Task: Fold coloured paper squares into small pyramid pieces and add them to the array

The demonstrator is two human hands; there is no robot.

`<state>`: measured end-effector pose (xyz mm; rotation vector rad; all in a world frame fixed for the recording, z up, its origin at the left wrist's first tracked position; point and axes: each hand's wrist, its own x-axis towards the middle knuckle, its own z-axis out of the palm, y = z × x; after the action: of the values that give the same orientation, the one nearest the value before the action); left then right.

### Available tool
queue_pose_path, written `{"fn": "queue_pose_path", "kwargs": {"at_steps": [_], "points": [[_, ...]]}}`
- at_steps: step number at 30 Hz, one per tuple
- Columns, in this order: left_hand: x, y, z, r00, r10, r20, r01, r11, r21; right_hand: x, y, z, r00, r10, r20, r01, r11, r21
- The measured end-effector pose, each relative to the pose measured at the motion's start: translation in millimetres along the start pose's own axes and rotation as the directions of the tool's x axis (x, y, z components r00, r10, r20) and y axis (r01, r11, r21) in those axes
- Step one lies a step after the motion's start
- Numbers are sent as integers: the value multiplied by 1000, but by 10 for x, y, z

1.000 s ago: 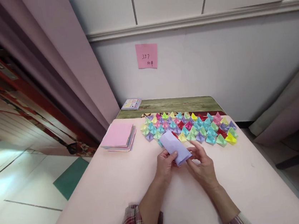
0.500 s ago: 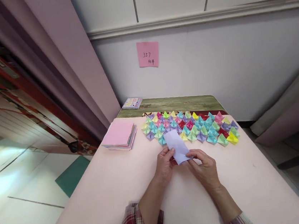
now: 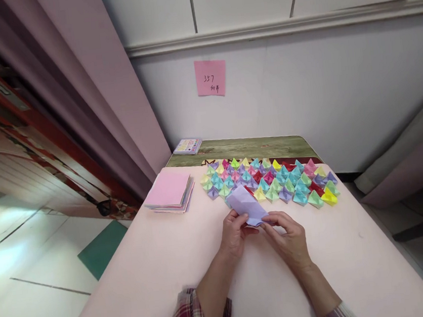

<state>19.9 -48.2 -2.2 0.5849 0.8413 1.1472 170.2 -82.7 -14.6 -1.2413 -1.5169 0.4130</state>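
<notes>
A folded lilac sheet of paper (image 3: 245, 204) is held just above the pale pink table (image 3: 152, 277). My left hand (image 3: 234, 233) pinches its near left edge. My right hand (image 3: 288, 236) pinches the near right corner, fingers closed on the paper. The sheet tilts away from me, its far end over the front row of several small folded paper pieces (image 3: 271, 179) in many colours.
A stack of pink square paper (image 3: 169, 192) lies at the table's left back. A small printed packet (image 3: 187, 146) sits on a wooden surface (image 3: 256, 148) behind. A pink note (image 3: 210, 77) hangs on the white wall. Curtains hang at the left.
The lilac sheet has been lowered and tilted flatter, looking shorter than before. Both hands stay pinched on its near end, almost in place.
</notes>
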Motion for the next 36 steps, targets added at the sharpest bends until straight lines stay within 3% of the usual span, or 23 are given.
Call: {"fn": "queue_pose_path", "kwargs": {"at_steps": [7, 13, 18, 24, 27, 33, 36], "points": [[-14, 23, 20, 1000, -12, 26, 12, 1000, 20, -41, -21, 58, 971, 209, -112, -209, 978, 13], [-25, 0, 53, 999, 50, 17, -52, 989, 140, -55, -36, 100, 914, 393, -96, -379, 915, 137], [-5, -28, 51, 994, 94, -55, -83, 979, 185, -48, -45, 122, 901, 428, -69, -402, 884, 240], [-11, -22, 35, 994, 107, 5, -105, 970, 218, -43, -37, 125, 897, 440, -37, -416, 871, 262], [-5, -40, 17, 993, 115, -9, -109, 963, 245, -27, -36, 112, 900, 433, 41, -427, 861, 275], [12, -104, -22, 985, 47, 164, -100, 940, 327, -2, -9, 87, 858, 484, 172, -513, 791, 335], [15, -100, -28, 986, 61, 158, -114, 929, 352, -8, 16, 82, 831, 524, 186, -551, 732, 401]]}}
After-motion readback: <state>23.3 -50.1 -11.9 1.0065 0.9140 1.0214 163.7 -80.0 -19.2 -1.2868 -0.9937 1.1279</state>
